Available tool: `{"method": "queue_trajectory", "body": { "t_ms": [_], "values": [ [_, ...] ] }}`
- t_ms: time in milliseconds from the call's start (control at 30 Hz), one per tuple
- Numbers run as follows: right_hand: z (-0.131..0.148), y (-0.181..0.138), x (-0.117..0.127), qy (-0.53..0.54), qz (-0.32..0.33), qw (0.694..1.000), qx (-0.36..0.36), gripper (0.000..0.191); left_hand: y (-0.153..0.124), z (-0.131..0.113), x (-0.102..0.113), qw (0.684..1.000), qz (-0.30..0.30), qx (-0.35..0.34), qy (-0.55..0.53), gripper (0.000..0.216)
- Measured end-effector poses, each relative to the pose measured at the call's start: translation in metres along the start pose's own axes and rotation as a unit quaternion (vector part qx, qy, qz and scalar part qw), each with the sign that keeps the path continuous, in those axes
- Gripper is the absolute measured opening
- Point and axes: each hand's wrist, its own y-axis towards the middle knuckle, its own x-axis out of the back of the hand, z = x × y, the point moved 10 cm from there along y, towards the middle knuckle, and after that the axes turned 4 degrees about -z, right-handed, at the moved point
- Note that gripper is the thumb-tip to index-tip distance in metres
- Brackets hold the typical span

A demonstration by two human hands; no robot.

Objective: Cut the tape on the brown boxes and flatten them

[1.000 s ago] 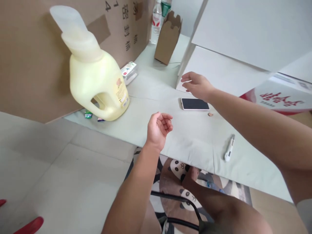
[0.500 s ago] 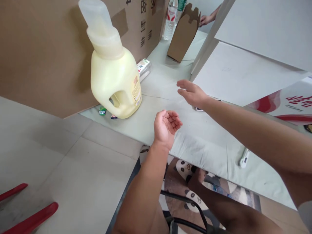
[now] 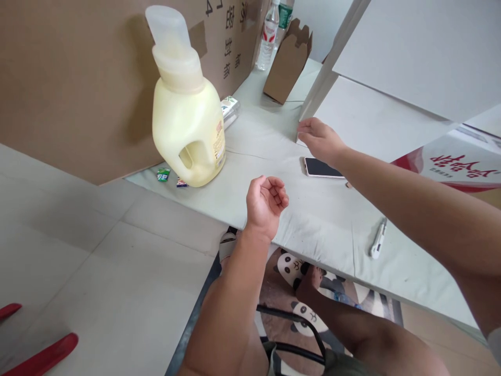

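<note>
My left hand (image 3: 268, 206) hovers over the table's front edge, palm up, its fingers loosely curled and nothing in them. Farther right, my right hand (image 3: 321, 141) reaches to the lower corner of a large white box (image 3: 376, 112). Its fingers are stretched out and empty; whether they touch the box I cannot tell. Below that hand lies a smartphone (image 3: 321, 167) with a dark screen, partly covered by my forearm. A pale yellow detergent jug (image 3: 188, 117) with a translucent cap stands upright to the left of both hands.
A big cardboard carton (image 3: 86, 89) fills the left. Behind are a water bottle (image 3: 268, 39) and a small brown box (image 3: 287, 65). A white utility knife (image 3: 378, 240) lies near the front edge, small green packet (image 3: 163, 174) beside the jug. A red-and-white box (image 3: 450, 159) stands right.
My right hand has shifted right, to the white box's corner, uncovering more of the phone. My left hand stays nearly still. Another person's hand behind the brown box has gone from view.
</note>
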Motion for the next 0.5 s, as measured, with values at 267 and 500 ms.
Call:
{"method": "queue_trajectory", "body": {
  "t_ms": [267, 500],
  "values": [
    [-0.009, -0.006, -0.021, 0.007, 0.045, 0.994, -0.104, 0.046, -0.001, -0.006, 0.005, 1.0, -0.012, -0.011, -0.007, 0.044],
    [-0.023, -0.02, -0.043, 0.024, 0.081, 0.991, -0.108, 0.041, 0.002, -0.004, 0.005, 1.0, -0.016, -0.008, 0.002, 0.044]
  ]
}}
